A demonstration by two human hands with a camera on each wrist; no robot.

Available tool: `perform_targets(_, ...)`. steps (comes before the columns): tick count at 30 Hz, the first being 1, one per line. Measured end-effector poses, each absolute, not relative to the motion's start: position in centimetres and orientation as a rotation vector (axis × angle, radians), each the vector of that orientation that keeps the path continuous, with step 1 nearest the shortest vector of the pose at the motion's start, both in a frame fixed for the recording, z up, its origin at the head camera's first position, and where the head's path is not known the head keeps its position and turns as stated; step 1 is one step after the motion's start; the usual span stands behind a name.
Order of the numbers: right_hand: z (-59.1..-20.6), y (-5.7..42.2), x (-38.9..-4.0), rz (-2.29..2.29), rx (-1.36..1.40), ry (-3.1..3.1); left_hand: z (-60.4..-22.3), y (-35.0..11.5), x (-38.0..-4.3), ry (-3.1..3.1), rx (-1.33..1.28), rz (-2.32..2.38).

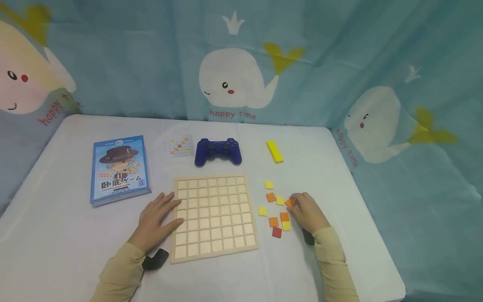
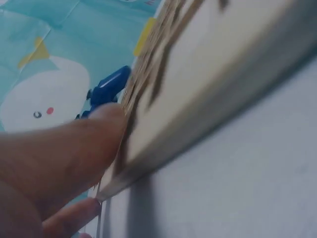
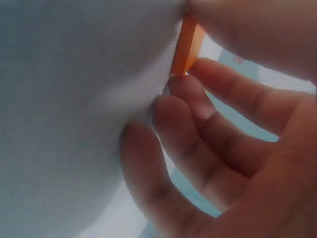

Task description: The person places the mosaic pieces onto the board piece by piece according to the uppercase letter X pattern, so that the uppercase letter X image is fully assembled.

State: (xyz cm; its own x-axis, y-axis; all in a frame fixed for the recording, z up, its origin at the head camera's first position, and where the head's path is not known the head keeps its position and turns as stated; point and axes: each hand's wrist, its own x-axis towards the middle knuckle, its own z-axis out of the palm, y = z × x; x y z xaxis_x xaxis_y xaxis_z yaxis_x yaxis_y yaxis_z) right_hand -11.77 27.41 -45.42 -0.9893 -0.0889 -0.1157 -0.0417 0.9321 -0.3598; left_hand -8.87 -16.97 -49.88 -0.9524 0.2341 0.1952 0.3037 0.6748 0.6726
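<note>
A wooden grid board (image 1: 214, 218) with square cells lies on the white table. My left hand (image 1: 154, 222) rests at its left edge, fingers spread, with the thumb and fingertips touching the frame. The left wrist view shows the thumb (image 2: 74, 153) against the board's side (image 2: 198, 99). To the right of the board, my right hand (image 1: 307, 212) pinches an orange square tile (image 3: 187, 44) between thumb and index finger, close to the tabletop. Several loose tiles lie beside that hand, among them a yellow tile (image 1: 280, 201), an orange tile (image 1: 273, 222) and a red tile (image 1: 277, 232).
Behind the board sit a blue game controller (image 1: 218, 151) and a card with a coloured grid pattern (image 1: 179, 146). A blue game box (image 1: 120, 167) lies at the left. A yellow block (image 1: 274, 152) is at the back right. A whale-print curtain (image 1: 151, 63) hangs behind the table.
</note>
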Motion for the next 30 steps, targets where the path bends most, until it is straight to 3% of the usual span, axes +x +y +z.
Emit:
perform_targets(10,-43.4,25.6,-11.9,-0.6,-0.127,3.006,-49.9,-16.7,-8.8,-2.855,-0.427,-1.061)
perform_targets(13,-42.3,23.7,-12.5,-0.665,-0.332,3.013,-49.8,-16.8,-8.6,-2.853,-0.45,-1.033)
perform_targets(21,-41.9,16.6,-15.5,-0.733,-1.198,2.92,-50.0,-16.9,-8.1,-2.802,-0.433,-1.062)
perform_targets(30,-42.9,8.2,-18.4,-0.767,-1.331,2.658,-50.0,-17.1,-8.3,-2.775,-0.442,-1.074)
